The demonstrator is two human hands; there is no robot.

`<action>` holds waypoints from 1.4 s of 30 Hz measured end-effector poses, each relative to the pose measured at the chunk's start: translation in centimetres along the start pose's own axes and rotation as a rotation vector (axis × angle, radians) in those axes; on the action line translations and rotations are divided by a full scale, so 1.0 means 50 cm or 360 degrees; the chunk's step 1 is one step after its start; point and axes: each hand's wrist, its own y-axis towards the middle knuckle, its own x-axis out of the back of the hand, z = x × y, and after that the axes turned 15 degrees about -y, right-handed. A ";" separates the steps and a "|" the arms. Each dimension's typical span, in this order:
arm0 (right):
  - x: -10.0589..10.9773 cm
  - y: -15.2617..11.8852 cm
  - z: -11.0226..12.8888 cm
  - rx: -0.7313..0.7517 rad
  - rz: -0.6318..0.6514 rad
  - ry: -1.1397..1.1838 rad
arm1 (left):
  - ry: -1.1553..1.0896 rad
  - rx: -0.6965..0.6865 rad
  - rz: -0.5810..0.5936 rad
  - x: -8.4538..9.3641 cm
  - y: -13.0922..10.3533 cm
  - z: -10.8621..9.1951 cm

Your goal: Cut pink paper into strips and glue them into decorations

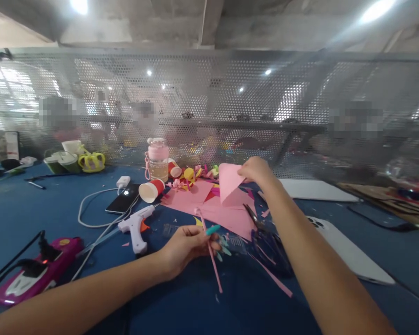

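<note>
My left hand is closed in a pinch around a thin pink stick, which looks like rolled paper. The stick slants down toward the table's front, and long teal nails show at the fingertips. Farther back, my right hand pinches the edge of a pink paper sheet and lifts it above other pink paper. Dark-handled scissors lie under my right forearm, partly hidden by it. A narrow pink paper strip lies in front of the scissors.
A white glue gun, a phone with a cable and a magenta power strip lie at left. Paper cups and a pink-lidded bottle stand behind. At right is a white phone-like device. A perforated metal screen closes off the back.
</note>
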 end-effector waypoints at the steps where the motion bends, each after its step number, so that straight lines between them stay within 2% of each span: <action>1: -0.004 0.001 -0.005 -0.0014 -0.0009 -0.0019 | 0.0009 0.0001 -0.0013 -0.001 0.000 0.000; 5: -0.034 -0.010 0.007 0.0071 -0.0104 -0.0107 | 0.0031 0.0015 -0.0053 -0.008 0.000 -0.002; 7: -0.053 -0.020 0.029 0.0285 -0.0145 -0.0133 | 0.0035 0.0025 -0.0049 -0.011 0.000 -0.003; 10: -0.078 -0.035 0.069 0.0758 -0.0140 -0.0155 | 0.0049 0.0026 -0.0046 -0.011 -0.001 -0.004; 13: -0.087 -0.045 0.097 0.0950 -0.0214 -0.0184 | 0.0073 0.0017 -0.0051 -0.012 -0.002 -0.006; 19: -0.065 -0.060 0.100 0.0888 -0.0355 -0.0232 | 0.0109 0.0033 -0.0079 -0.016 -0.003 -0.005; 24: -0.059 -0.059 0.091 0.0730 -0.0352 -0.0262 | 0.0113 0.0016 -0.0062 -0.016 -0.002 -0.005; 34: -0.097 -0.041 0.063 0.0563 -0.0065 -0.0323 | 0.0086 0.0023 -0.0057 -0.014 -0.003 -0.004; 38: -0.111 -0.039 0.069 0.0504 0.0023 -0.0369 | 0.0060 0.0028 -0.0034 -0.012 -0.002 -0.004; 42: -0.113 -0.045 0.079 0.0481 0.0028 -0.0400 | 0.0069 0.0024 -0.0014 -0.009 -0.001 -0.002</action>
